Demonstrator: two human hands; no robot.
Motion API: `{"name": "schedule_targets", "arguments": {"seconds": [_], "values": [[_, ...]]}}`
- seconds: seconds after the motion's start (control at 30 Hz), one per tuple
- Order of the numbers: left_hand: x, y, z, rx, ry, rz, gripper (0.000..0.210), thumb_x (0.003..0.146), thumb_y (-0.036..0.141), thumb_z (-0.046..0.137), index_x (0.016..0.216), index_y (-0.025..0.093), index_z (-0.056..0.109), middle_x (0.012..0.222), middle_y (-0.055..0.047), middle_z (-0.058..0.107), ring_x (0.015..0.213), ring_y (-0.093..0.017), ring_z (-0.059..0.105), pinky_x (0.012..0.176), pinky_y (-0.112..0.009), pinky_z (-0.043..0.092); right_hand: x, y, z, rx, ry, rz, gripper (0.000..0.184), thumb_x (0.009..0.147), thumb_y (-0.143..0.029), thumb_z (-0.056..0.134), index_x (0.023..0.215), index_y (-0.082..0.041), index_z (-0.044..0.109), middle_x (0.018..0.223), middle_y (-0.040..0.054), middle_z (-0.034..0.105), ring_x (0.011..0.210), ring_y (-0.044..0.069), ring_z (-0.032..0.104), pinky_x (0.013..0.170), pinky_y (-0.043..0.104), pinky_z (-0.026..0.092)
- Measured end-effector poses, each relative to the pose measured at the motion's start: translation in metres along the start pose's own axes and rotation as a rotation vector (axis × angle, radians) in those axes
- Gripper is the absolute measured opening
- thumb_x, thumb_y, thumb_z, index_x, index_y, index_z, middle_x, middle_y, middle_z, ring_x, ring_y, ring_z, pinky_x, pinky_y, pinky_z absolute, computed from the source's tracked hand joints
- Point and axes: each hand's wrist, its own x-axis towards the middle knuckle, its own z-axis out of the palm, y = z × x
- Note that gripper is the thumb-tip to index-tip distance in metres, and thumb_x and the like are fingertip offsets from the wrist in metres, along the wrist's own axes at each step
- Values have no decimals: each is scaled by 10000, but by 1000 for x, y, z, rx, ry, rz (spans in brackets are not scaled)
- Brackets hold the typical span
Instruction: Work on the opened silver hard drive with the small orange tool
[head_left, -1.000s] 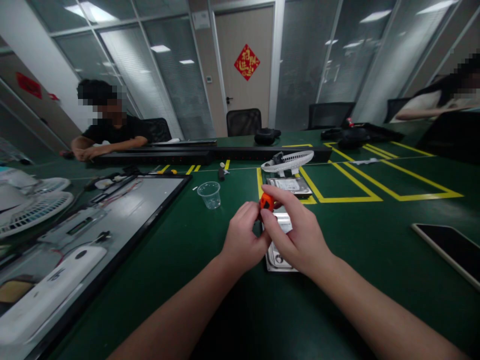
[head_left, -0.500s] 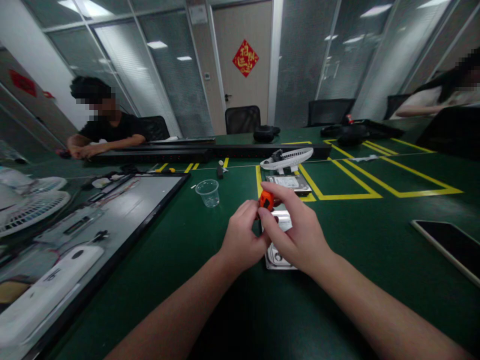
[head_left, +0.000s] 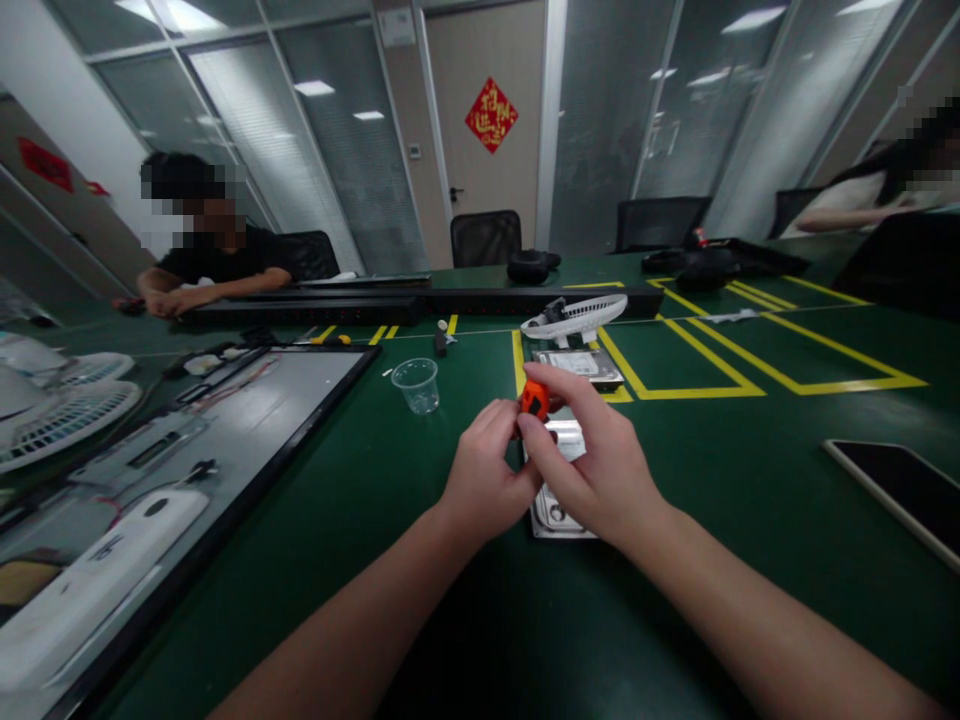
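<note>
A screwdriver (head_left: 535, 400) stands roughly upright between my hands, showing the end of its orange and black handle; its shaft is hidden. My right hand (head_left: 592, 455) pinches the handle between thumb and fingers. Curled against the lower part of the screwdriver is my left hand (head_left: 487, 470), its fingertips partly hidden. Under both hands lies a silver hard drive (head_left: 556, 515), mostly covered by them. Just beyond it, a second hard drive (head_left: 581, 366) rests on the green table (head_left: 360, 590).
A clear plastic cup (head_left: 415, 385) stands left of my hands. A white fan grille (head_left: 585, 316) lies past the second drive. At left is a black-framed panel (head_left: 300, 385) bearing parts; at right, a phone (head_left: 900, 490). A person (head_left: 225, 265) sits across the table.
</note>
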Motion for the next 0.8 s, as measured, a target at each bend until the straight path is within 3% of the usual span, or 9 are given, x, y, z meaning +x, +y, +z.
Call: {"name": "schedule_targets", "arguments": {"seconds": [0.5, 0.67, 0.8], "values": [[0, -2, 1, 3, -3, 2, 15, 942, 172, 605, 933, 184, 608, 906, -55, 643, 829, -208, 604, 739, -343, 478, -1, 2, 2, -31, 53, -29, 406, 966, -199, 663, 1357, -227, 559, 1193, 83, 706, 1073, 229, 684, 952, 395, 587], [0, -2, -1, -38, -22, -22, 68, 989, 204, 568, 1016, 186, 628, 989, -75, 676, 897, -216, 631, 794, -358, 508, -2, 1, 1, -12, 26, -22, 481, 985, -192, 605, 1455, -232, 512, 1235, 92, 700, 1026, 224, 673, 922, 408, 587], [1, 1, -2, -56, -32, -16, 110, 1016, 224, 536, 1073, 188, 623, 1010, -76, 683, 918, -213, 647, 809, -355, 515, -2, 0, 1, 27, -11, -39, 511, 1007, -161, 541, 1508, -245, 478, 1308, 87, 686, 1097, 221, 666, 976, 412, 569]]}}
